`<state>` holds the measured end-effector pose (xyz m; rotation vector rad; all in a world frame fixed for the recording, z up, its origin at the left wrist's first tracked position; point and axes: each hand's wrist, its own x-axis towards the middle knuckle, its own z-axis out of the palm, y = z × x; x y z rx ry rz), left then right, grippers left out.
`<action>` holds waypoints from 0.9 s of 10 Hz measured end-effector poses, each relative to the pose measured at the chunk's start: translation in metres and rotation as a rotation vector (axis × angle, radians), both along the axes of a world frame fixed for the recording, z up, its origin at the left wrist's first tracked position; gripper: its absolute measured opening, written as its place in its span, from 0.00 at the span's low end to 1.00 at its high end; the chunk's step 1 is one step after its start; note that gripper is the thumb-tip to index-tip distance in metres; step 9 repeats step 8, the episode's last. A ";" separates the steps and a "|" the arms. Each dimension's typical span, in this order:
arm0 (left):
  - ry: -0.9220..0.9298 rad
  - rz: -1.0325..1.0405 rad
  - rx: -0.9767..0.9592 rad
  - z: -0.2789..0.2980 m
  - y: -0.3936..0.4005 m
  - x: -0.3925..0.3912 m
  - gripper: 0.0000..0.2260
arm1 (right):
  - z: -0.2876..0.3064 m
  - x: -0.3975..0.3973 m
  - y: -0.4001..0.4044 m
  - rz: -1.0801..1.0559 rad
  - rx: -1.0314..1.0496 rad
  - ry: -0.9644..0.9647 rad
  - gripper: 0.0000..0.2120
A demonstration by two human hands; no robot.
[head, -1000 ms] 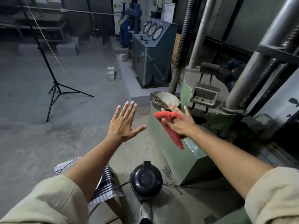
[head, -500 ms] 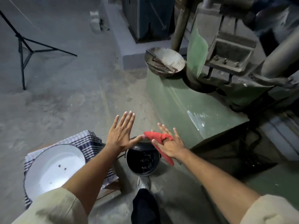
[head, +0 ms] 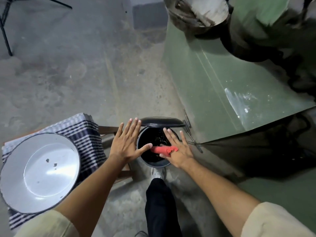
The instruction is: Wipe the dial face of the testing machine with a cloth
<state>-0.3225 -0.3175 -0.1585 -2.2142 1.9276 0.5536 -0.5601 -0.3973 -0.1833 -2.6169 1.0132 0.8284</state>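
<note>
My right hand (head: 177,151) hangs over the open black pedal bin (head: 154,162), fingers spread, with the red cloth (head: 163,149) pinched between thumb and forefinger above the bin's mouth. My left hand (head: 127,143) is flat and open beside it, over the bin's left rim, its thumb tip close to the cloth's end. The bin's lid (head: 162,121) stands up at the back. My foot in a white shoe (head: 158,173) rests at the bin's pedal. The green base of the testing machine (head: 222,79) fills the right side. No dial face is in view.
A white enamel basin (head: 41,171) sits on a checked cloth (head: 85,135) over a wooden stool at the left. A metal pan with scraps (head: 198,12) rests on the machine's base at the top. Tripod legs (head: 5,35) stand at the far left on the concrete floor.
My view has tipped down from the machine to the floor. Both hands have dropped to the bin, whose lid has opened, and the red cloth is now over its mouth.
</note>
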 end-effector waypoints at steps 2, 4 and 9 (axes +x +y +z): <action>0.007 0.000 0.070 -0.022 0.006 0.004 0.52 | -0.025 0.015 -0.022 0.012 -0.067 0.053 0.34; 0.015 0.003 0.090 -0.024 0.000 0.007 0.53 | -0.018 0.020 -0.033 -0.013 -0.030 0.032 0.40; -0.011 -0.015 0.083 0.003 -0.016 0.000 0.52 | 0.024 0.025 -0.036 -0.124 0.083 -0.121 0.41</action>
